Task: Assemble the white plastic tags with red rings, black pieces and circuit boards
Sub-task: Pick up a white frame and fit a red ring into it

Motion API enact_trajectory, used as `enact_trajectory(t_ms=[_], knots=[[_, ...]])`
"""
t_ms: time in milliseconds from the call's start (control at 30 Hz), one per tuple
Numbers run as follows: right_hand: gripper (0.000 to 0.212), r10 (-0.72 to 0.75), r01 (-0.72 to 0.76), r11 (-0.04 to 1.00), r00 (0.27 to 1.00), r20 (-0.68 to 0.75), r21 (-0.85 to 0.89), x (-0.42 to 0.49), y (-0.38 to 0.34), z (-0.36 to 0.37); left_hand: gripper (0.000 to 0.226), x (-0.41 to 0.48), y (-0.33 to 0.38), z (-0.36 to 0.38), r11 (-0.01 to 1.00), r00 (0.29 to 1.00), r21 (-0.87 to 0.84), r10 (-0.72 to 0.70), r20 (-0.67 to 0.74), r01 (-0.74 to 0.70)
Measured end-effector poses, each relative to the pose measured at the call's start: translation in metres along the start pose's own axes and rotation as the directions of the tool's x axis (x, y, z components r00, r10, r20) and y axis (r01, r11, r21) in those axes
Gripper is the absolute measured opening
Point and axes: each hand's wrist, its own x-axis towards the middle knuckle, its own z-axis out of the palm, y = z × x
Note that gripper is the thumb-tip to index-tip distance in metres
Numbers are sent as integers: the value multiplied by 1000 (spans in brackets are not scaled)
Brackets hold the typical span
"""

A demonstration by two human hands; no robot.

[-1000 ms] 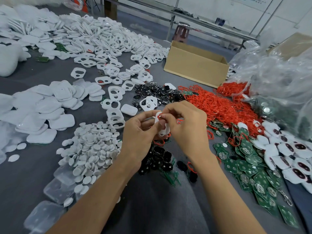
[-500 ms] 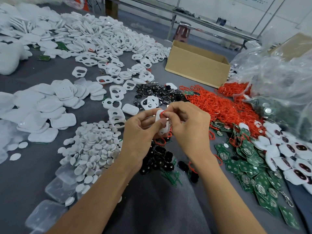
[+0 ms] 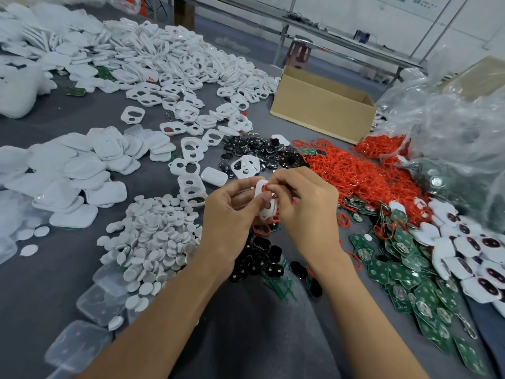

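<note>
Compared with half a second ago, you are keeping both hands in almost the same spot over the grey table [image 3: 54,283]. Your left hand [image 3: 229,214] is still gripping the white plastic tag [image 3: 266,213], with the thumb lying across its face. Your right hand [image 3: 306,209] is still pinching the thin red ring [image 3: 265,186] against the tag's upper end. The pinch is sitting a little further round the top edge than before. The tag is staying upright between your two hands, held just above the small pile of glossy black pieces [image 3: 262,255].

Your fingers are covering most of the tag, so only its lower rim and a sliver of the top are showing. The ring is showing only as a small red arc, and I cannot tell whether it is seated in the tag. Your forearms are hiding part of the black pile. The green circuit boards [image 3: 404,269] are running off the right edge. The heap of loose red rings [image 3: 355,170] is partly tucked under the crumpled clear plastic bag [image 3: 451,132].
</note>
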Motion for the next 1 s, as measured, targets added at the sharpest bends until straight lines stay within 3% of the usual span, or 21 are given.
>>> enact_trajectory(t_ms=[633, 900, 1000], knots=[[13, -11, 12, 1000, 989, -147, 6, -9, -3, 11, 19, 0, -2, -3, 994, 997, 99, 58, -44, -53], [15, 145, -150, 963, 989, 37, 225, -2, 3, 4, 23, 1, -1, -5, 995, 997, 82, 69, -46, -65], [15, 119, -125, 974, 992, 40, 189, 0, 7, 0, 22, 2, -3, -4, 996, 998, 70, 49, -30, -47]])
